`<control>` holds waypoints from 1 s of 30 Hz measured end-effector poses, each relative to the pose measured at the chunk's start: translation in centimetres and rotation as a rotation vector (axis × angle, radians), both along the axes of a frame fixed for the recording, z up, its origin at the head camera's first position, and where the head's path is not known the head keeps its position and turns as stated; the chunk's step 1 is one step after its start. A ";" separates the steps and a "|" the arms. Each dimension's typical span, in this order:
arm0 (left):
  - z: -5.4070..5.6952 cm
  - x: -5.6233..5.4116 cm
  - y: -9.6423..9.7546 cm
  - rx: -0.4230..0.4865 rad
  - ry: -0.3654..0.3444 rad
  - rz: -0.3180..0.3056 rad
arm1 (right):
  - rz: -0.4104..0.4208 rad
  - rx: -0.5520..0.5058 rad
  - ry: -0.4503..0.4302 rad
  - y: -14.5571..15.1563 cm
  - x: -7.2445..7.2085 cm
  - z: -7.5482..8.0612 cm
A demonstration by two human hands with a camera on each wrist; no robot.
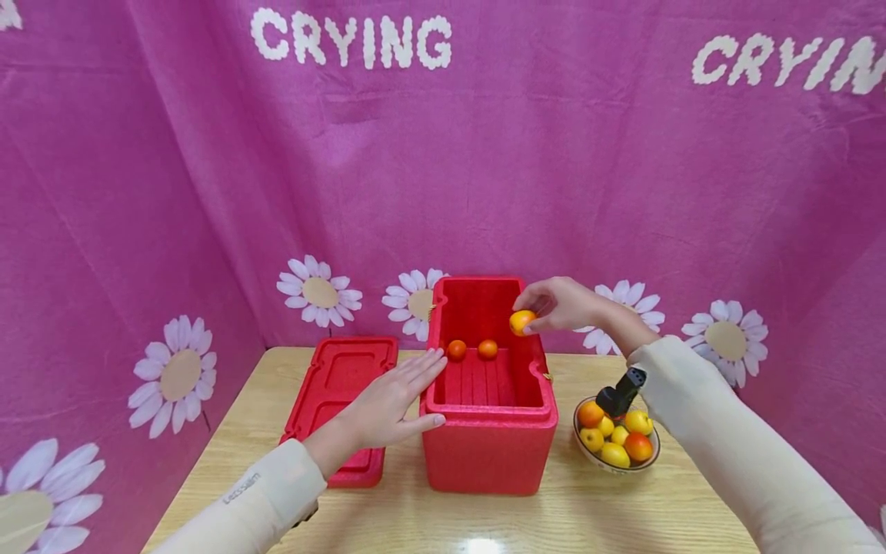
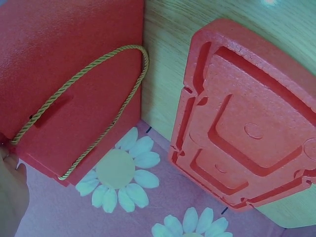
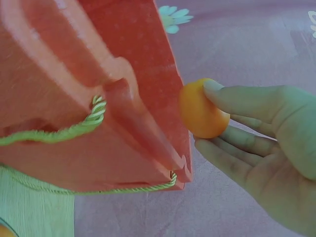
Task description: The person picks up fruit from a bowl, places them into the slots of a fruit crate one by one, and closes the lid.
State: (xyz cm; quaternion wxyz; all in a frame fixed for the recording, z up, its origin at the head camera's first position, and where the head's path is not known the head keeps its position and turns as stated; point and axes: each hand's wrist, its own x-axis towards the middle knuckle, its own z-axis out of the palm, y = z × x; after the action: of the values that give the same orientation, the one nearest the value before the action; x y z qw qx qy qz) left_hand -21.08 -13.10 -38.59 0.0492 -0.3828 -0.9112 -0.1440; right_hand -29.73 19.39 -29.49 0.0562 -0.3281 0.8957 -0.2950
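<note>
Over the right rim of a lidless red foam box [image 1: 490,454], my right hand [image 1: 564,304] pinches an orange [image 1: 521,323] between thumb and fingers. The right wrist view shows the same orange [image 3: 201,108] held at the fingertips, close to the rim. My left hand [image 1: 398,392] rests on the box's left rim, its fingers straight. In the left wrist view only a little of that hand [image 2: 11,192] shows, at the left edge. Two oranges lie apart on the box floor, one orange [image 1: 456,350] at the left and another orange [image 1: 487,349] near the middle.
The red lid [image 1: 353,369] lies on the wooden table [image 1: 235,462] left of the box. To the right stands a bowl [image 1: 602,465] of yellow and orange fruit. Gold rope handles [image 2: 89,66] hang on the box's sides. A purple flowered curtain [image 1: 498,177] closes the back.
</note>
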 end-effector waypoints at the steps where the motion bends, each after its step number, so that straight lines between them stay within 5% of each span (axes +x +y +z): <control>1: -0.1 0.0 0.0 -0.003 0.001 0.002 | -0.002 0.004 -0.006 -0.2 -0.1 0.0; 20: -0.2 -0.1 0.0 0.008 0.000 -0.005 | -0.023 0.027 -0.157 -4.8 -2.4 -0.1; 30: -0.2 0.0 0.0 0.021 0.002 -0.013 | -0.118 0.078 -0.192 -6.2 -4.1 -0.8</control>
State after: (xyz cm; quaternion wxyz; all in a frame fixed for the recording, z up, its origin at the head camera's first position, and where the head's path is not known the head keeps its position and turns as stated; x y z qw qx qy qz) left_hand -21.13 -13.07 -38.78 0.0531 -0.3884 -0.9071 -0.1534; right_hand -33.80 13.20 -30.31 0.1369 -0.2426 0.9148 -0.2925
